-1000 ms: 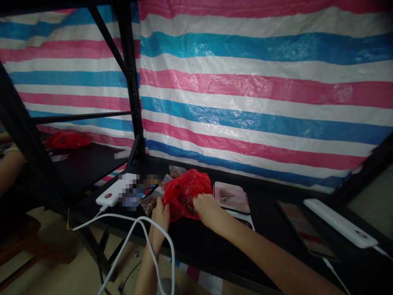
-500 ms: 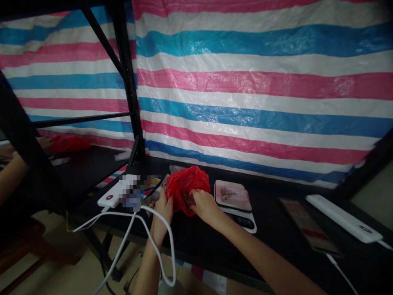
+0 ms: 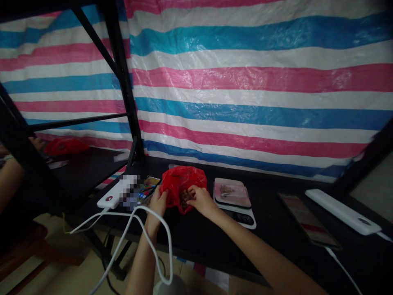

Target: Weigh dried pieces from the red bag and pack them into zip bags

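Observation:
A crumpled red plastic bag (image 3: pixel 187 176) lies on the black table, its mouth facing me. Small brown dried pieces (image 3: pixel 184 197) show inside the opening. My left hand (image 3: pixel 159 201) is closed on the bag's left edge. At the right side of the mouth, my right hand (image 3: pixel 201 200) has thumb and fingers pinched together against the brown pieces; what lies between the fingertips is too small to make out. Just right of the bag stands a white kitchen scale (image 3: pixel 245 221), with a clear plastic packet (image 3: pixel 235 193) of small pieces on its platform.
A white power bank (image 3: pixel 110 196) and its looping white cable (image 3: pixel 167 229) sit at the left, the cable crossing before my left forearm. On the right lie a phone (image 3: pixel 308 219) and another white power bank (image 3: pixel 340 211). Beyond the black frame, another person's arm (image 3: pixel 12 176) shows.
My right hand has drawn back from inside the bag to its opening, and its fingers now show. The bag's mouth gapes wider, showing more brown pieces. The view has shifted slightly.

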`<state>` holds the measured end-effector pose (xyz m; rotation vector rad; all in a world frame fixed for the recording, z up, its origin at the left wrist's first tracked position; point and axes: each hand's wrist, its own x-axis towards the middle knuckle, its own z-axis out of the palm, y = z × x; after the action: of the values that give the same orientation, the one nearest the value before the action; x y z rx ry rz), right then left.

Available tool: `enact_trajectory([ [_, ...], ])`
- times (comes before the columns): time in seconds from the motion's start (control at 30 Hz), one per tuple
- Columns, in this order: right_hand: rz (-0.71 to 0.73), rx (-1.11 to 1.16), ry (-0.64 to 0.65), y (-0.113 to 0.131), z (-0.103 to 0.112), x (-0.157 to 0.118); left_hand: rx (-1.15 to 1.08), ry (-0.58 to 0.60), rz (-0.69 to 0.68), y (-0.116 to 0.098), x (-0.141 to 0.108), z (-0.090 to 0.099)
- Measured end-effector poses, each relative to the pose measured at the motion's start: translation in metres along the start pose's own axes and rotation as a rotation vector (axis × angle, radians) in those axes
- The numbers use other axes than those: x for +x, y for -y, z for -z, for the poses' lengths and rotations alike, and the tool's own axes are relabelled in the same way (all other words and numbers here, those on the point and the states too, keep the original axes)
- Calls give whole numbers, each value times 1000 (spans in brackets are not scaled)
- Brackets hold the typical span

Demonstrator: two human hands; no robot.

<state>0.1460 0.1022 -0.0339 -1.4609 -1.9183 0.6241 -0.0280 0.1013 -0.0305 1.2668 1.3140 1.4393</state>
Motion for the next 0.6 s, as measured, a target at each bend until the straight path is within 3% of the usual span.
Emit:
enact_trajectory([
  [0.13, -3, 133, -5, -5, -3, 3, 515, -84, 5, -5, 2, 14],
  [0.27, -46, 308, 8, -2, 2, 5, 915, -77, 39, -21, -5, 19],
  [0.43, -13, 516, 0, 6, 28, 0, 1063, -162, 39, -32, -12, 26],
  [0.6, 44, 517, -12, 6, 78, -16, 1073, -213, 70, -46, -20, 28],
])
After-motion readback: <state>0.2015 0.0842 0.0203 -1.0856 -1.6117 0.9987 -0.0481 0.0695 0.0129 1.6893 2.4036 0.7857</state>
